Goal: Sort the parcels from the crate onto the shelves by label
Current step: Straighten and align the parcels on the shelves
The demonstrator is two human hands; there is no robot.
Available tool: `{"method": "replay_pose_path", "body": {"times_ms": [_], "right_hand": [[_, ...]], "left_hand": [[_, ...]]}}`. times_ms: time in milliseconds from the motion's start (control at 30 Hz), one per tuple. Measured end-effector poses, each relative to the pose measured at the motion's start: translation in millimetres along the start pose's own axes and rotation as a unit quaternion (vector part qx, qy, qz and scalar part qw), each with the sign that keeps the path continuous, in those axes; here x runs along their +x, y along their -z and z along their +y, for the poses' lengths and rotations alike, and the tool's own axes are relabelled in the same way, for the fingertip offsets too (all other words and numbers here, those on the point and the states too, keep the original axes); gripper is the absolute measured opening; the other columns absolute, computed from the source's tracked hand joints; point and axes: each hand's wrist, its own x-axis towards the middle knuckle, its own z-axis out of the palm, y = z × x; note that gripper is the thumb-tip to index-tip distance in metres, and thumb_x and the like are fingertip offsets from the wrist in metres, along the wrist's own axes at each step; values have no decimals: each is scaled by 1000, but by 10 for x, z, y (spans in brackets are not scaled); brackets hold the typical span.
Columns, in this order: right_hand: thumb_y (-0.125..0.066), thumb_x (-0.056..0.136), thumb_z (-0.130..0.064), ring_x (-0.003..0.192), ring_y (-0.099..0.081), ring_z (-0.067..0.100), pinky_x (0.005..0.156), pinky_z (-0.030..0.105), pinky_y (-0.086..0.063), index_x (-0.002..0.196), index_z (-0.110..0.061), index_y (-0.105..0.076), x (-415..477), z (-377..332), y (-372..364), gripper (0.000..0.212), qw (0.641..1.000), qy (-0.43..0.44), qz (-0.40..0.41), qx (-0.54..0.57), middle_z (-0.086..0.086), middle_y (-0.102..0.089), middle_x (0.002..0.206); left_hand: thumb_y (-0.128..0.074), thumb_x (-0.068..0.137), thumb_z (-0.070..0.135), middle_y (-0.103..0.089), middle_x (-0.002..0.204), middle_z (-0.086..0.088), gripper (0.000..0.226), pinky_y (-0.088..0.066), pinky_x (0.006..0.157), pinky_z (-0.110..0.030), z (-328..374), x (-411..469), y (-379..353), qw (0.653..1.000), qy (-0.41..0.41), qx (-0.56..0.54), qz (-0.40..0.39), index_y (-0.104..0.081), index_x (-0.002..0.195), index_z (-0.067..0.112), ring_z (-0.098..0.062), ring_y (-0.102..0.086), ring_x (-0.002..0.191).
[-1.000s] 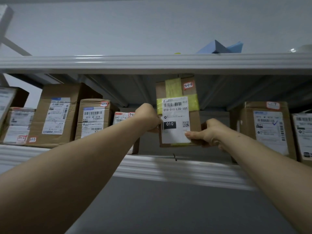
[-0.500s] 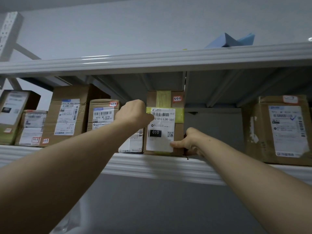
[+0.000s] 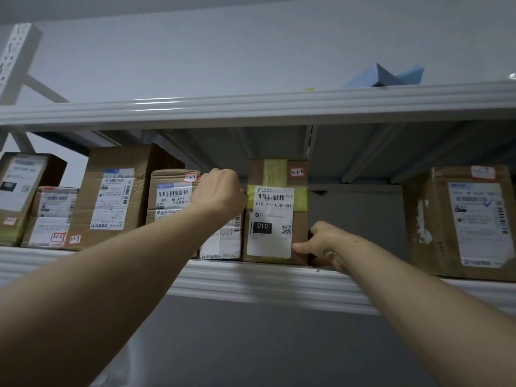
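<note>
Left hand, arm stretched up, curls round the upper left edge of the parcel; right hand pinches its lower right corner, thumb on the front face. Brown cardboard crossed with yellow tape, it stands upright at the front edge of the shelf, bearing a white label reading 010-010-L30-551, a black 010 block and a red-bordered tag 5-1-6.

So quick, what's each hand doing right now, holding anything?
Left hand: curled at the left edge of the brown cardboard parcel; grip cannot be told.
Right hand: pinches that parcel's lower right corner.
</note>
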Motion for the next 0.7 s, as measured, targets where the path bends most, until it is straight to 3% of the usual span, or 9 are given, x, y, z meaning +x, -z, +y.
{"method": "replay_pose_path", "body": {"times_ms": [133,200,300,400,500,533,567,633,700], "right_hand": [[-69,86,-23,119,-53,28,99,40,-48,139,-3,-36,-123,-11,127,65,1000,1,28,14,14,-45,138],[-64,90,-18,121,-52,29,101,39,-46,141,-5,-39,-218,3,277,59,997,30,72,10,14,-45,140],[-53,93,-10,106,-61,26,91,40,-52,105,-22,-62,-451,124,586,19,973,106,207,7,5,-64,110],[-48,88,-5,89,-65,20,80,40,-55,78,-30,-58,-760,319,934,28,944,143,295,19,0,-69,89],[-46,86,-3,90,-64,19,80,40,-54,78,-30,-58,-998,578,1297,31,928,148,343,2,0,-69,90],[-47,87,-3,91,-63,19,81,41,-54,79,-29,-59,-1049,683,1425,30,923,148,355,-1,0,-69,91],[-48,88,-4,92,-62,18,82,40,-54,82,-28,-59,-1100,792,1554,28,921,145,361,-6,-1,-68,93],[-48,92,-7,95,-60,17,81,36,-53,92,-24,-60,-1165,1019,1807,21,922,134,363,-22,-2,-65,98],[-48,94,-10,94,-59,15,79,32,-50,98,-22,-60,-1203,1235,2046,17,925,127,358,-32,-3,-63,98]], "left_hand": [[-52,85,1,-56,113,-10,24,-45,79,-35,170,-20,-11,998,-40,-35,31,-65,105,8,-28,-52,101],[-51,85,-1,-54,119,-8,35,-45,87,-33,356,-55,-34,993,-67,-84,44,-62,116,11,-26,-50,110],[-50,85,-3,-55,122,-7,42,-44,97,-37,747,-170,-101,978,-94,-180,40,-61,122,14,-25,-51,114],[-52,87,5,-59,122,-9,35,-46,98,-37,1230,-305,-240,955,-68,-289,-23,-62,120,12,-26,-55,113],[-63,85,14,-65,109,-17,3,-51,85,-38,1765,-414,-405,921,-21,-368,-129,-62,84,16,-29,-61,94],[-66,84,16,-63,106,-17,7,-51,82,-37,1938,-449,-467,908,-1,-384,-164,-59,82,15,-28,-60,89],[-69,82,19,-60,111,-17,17,-49,83,-36,2100,-483,-523,893,20,-401,-205,-60,94,10,-27,-58,92],[-75,79,22,-48,133,-17,66,-45,99,-39,2378,-543,-623,851,73,-433,-288,-43,134,4,-30,-50,118],[-80,75,23,-40,144,-13,86,-36,107,-42,2606,-583,-709,814,104,-457,-342,-30,143,7,-30,-41,130]]}}
